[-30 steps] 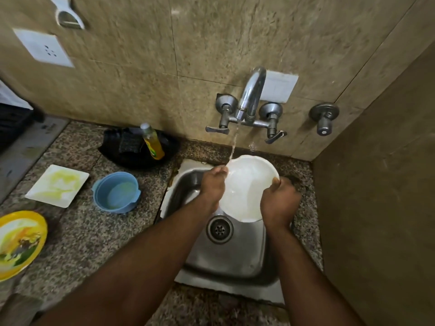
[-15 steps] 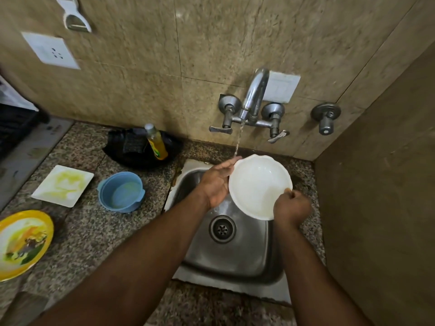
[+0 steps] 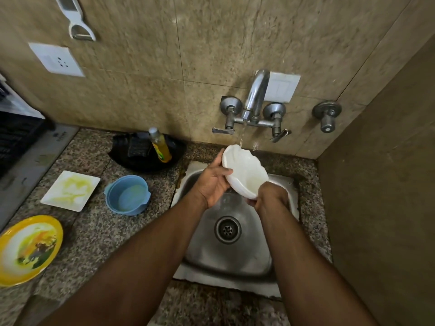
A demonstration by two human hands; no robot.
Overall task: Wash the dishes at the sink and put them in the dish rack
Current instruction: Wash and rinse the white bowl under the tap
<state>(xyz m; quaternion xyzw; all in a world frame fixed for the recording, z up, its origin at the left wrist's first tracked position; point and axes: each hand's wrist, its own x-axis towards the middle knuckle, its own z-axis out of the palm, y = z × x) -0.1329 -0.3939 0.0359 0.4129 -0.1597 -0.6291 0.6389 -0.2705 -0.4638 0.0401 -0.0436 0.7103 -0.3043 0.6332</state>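
Observation:
A white scalloped bowl (image 3: pixel 246 171) is tilted over the steel sink (image 3: pixel 207 250), its far rim under the running stream from the tap (image 3: pixel 256 95). My left hand (image 3: pixel 213 182) cups the bowl's left side and underside. My right hand (image 3: pixel 270 195) grips its near right rim. On the counter to the left lie a blue bowl (image 3: pixel 128 195), a square white plate (image 3: pixel 70 190) with yellow smears, and a round yellow plate (image 3: pixel 27 249) with food residue. A black rack (image 3: pixel 16 135) shows at the far left edge.
A yellow dish-soap bottle (image 3: pixel 161 147) leans in a black tray (image 3: pixel 146 156) with a scrubber behind the blue bowl. A second valve (image 3: pixel 327 116) juts from the wall at right. A brown side wall (image 3: pixel 381 208) closes off the sink's right side.
The bowl has turned from facing me to tilted edge-up under the stream. My left hand slid from its rim to under its left side; my right hand moved lower on the rim.

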